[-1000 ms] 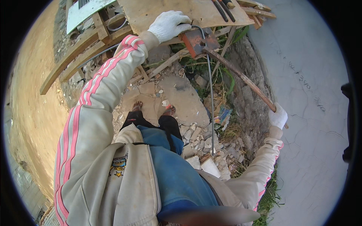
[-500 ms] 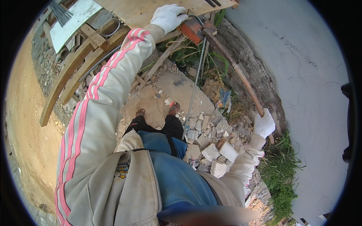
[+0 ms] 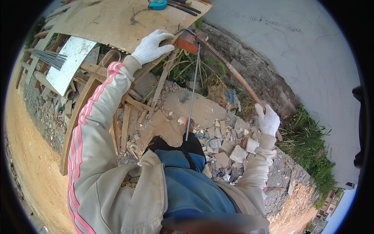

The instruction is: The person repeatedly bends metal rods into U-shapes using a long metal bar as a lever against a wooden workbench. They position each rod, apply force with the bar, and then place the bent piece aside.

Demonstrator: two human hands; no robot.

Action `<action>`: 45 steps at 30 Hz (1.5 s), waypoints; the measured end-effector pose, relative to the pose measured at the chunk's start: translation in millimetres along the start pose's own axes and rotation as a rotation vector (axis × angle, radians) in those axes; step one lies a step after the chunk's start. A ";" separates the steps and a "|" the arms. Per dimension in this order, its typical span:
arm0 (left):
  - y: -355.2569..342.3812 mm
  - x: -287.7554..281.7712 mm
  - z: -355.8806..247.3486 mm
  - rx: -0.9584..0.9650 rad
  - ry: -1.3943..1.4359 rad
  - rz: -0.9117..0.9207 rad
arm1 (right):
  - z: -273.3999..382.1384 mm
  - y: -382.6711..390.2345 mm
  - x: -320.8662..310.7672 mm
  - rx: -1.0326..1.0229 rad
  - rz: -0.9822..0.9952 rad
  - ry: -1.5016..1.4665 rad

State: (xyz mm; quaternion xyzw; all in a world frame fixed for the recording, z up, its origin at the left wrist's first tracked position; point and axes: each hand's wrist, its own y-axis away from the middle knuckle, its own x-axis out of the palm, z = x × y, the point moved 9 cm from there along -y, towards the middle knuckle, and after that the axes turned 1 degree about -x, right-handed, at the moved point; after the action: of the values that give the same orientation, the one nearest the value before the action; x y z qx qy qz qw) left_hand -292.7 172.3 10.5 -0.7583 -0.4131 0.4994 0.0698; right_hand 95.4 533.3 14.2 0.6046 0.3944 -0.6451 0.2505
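My left hand (image 3: 152, 46), in a white knit glove, lies at the edge of a plywood tabletop (image 3: 109, 23). Its thumb and fingers are apart, close to the curved end of a thin steel rod (image 3: 192, 91). That rod bends over at an orange-red metal block (image 3: 188, 42) on the table corner, and its long straight part hangs down toward my legs. My right hand (image 3: 269, 119), gloved too, is on a long rusty bar (image 3: 233, 72), which passes between thumb and fingers. The bar's far end meets the block, and its near tip shows past my hand.
A blue tape measure (image 3: 157, 4) and dark-handled pliers (image 3: 182, 7) lie on the plywood. Several cut rods (image 3: 50, 58) rest on a white board (image 3: 72, 62) at left. Broken rubble (image 3: 238, 154) covers the ground, and a grey wall (image 3: 304, 58) stands at right.
My view has shifted, bringing more of the tabletop into sight. The left hand has moved slightly away from the block. My right hand's grip looks looser, with thumb and fingers more apart.
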 end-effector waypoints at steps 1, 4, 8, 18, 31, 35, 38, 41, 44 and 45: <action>10.1 -8.7 -4.3 -0.015 0.074 0.008 | 0.7 6.1 2.9 0.015 0.024 -0.018; 36.9 -19.4 -33.1 0.087 0.225 0.094 | 7.2 20.6 9.3 0.083 0.054 -0.028; 78.7 26.6 -71.7 0.201 0.234 0.514 | 19.8 39.0 7.5 0.118 0.023 -0.033; 209.2 93.3 -115.7 -0.877 1.686 1.064 | 42.4 62.5 -7.1 0.216 0.022 0.022; 197.9 21.5 -41.7 -0.777 1.195 0.914 | 101.6 133.1 -20.6 0.304 0.023 -0.040; 201.7 29.7 -43.3 -0.782 1.158 0.918 | 69.0 141.8 -0.1 0.405 0.362 -0.543; 199.6 35.2 -45.5 -0.765 1.119 0.917 | 62.1 136.3 -21.5 0.283 0.307 -0.501; 199.2 37.8 -52.1 -0.783 1.201 0.937 | 58.8 133.5 -38.2 0.254 0.255 -0.437; 199.1 40.1 -51.7 -0.794 1.217 0.945 | 66.5 129.1 -43.1 0.209 0.208 -0.380; 199.4 41.8 -50.7 -0.799 1.216 0.948 | 66.0 130.1 -40.9 0.230 0.229 -0.351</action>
State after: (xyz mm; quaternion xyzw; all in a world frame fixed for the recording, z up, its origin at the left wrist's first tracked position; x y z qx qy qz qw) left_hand -133.6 87.6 -97.2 -0.9534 -0.0890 -0.1989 -0.2086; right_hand 166.9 400.1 24.6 0.5485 0.1974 -0.7485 0.3161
